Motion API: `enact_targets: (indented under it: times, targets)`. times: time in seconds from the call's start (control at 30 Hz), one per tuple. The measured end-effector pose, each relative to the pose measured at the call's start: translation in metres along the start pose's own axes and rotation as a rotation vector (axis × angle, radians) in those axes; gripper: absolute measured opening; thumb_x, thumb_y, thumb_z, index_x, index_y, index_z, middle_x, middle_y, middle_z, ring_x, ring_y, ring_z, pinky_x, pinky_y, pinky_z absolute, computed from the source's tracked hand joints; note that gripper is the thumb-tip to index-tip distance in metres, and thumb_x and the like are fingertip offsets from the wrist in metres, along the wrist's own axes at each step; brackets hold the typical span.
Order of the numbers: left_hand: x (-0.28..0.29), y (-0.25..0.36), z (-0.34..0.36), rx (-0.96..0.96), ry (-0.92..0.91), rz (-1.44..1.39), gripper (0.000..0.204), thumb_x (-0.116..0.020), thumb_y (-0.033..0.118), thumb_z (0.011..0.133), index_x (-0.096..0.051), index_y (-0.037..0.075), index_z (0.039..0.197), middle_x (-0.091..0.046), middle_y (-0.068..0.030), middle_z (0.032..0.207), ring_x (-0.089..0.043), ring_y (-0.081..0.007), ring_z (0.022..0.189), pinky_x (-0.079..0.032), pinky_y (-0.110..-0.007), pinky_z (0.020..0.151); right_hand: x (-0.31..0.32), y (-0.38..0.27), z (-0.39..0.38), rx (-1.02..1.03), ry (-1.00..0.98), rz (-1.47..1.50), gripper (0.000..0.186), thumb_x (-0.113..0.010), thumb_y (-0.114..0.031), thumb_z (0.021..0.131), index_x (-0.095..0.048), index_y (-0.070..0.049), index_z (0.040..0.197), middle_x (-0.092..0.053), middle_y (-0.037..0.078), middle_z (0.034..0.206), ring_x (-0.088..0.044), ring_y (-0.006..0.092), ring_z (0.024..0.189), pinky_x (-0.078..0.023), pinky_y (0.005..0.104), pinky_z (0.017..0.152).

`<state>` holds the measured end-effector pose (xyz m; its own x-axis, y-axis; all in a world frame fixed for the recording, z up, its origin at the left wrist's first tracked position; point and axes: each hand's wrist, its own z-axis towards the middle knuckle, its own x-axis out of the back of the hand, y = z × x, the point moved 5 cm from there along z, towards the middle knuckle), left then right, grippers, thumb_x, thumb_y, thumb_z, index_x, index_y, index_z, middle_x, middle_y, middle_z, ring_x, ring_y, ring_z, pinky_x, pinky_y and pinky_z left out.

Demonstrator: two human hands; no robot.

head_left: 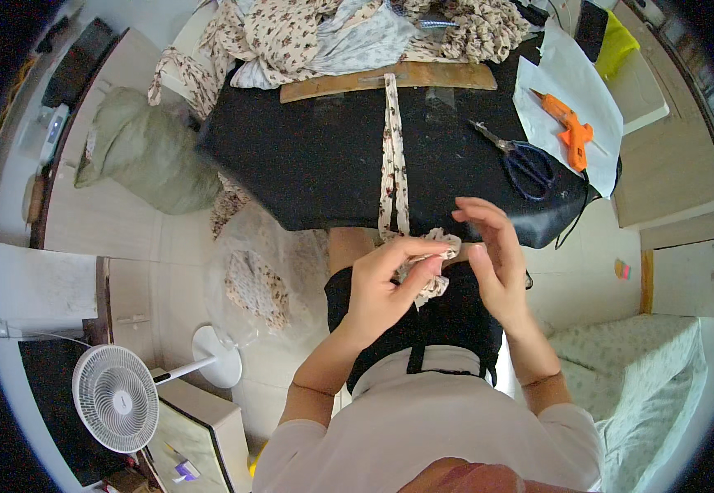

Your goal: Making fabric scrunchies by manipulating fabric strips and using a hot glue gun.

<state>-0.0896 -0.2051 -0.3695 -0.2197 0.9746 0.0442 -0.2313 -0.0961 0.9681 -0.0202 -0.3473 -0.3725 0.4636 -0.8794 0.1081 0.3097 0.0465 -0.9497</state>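
My left hand pinches a ruffled, gathered piece of cream floral fabric between thumb and fingers, above my lap. Close by on its right, my right hand is raised with its fingers apart, holding nothing that I can see. A long narrow floral fabric strip runs from a wooden bar on the black table down toward the gathered fabric; where they meet is partly hidden by my left hand.
Dark-handled scissors and an orange glue gun lie at the table's right, the gun on white paper. Floral fabric is heaped at the back. At left are a green sack, a clear plastic bag and a white fan.
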Motion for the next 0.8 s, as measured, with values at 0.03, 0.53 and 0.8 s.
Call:
enact_targets:
  times: [0.03,0.53,0.8]
  targets:
    - [-0.004,-0.001,0.000,0.003,-0.004,-0.005,0.012,-0.062,0.004,0.086,-0.064,0.001,0.098,-0.067,-0.0060,0.087,-0.063,-0.0087,0.079,-0.050,-0.023,0.068,0.000,-0.015,0.000,0.208,0.061,-0.152,0.035,-0.059,-0.007,0.085,-0.049,0.001,0.118,-0.057,0.013,0.114,-0.058,0.0216,0.098,-0.045,0.0310,0.087]
    - [0.008,-0.015,-0.005,0.310,-0.228,-0.594,0.026,-0.052,0.006,0.090,-0.045,0.004,0.115,-0.058,-0.0047,0.082,-0.053,-0.0078,0.070,-0.041,-0.020,0.061,-0.003,-0.002,-0.007,-0.187,-0.214,0.249,0.028,-0.067,-0.014,0.083,-0.058,0.001,0.104,-0.066,0.005,0.091,-0.059,0.0068,0.079,-0.046,0.0213,0.068]
    - [0.010,-0.009,-0.003,0.302,-0.244,-0.460,0.022,-0.053,0.008,0.092,-0.045,0.004,0.112,-0.057,-0.0057,0.091,-0.053,-0.0065,0.075,-0.042,-0.020,0.063,0.004,-0.017,0.003,0.212,-0.141,-0.176,0.024,-0.078,-0.010,0.068,-0.069,-0.001,0.088,-0.070,0.011,0.081,-0.069,0.0188,0.067,-0.053,0.0261,0.059]
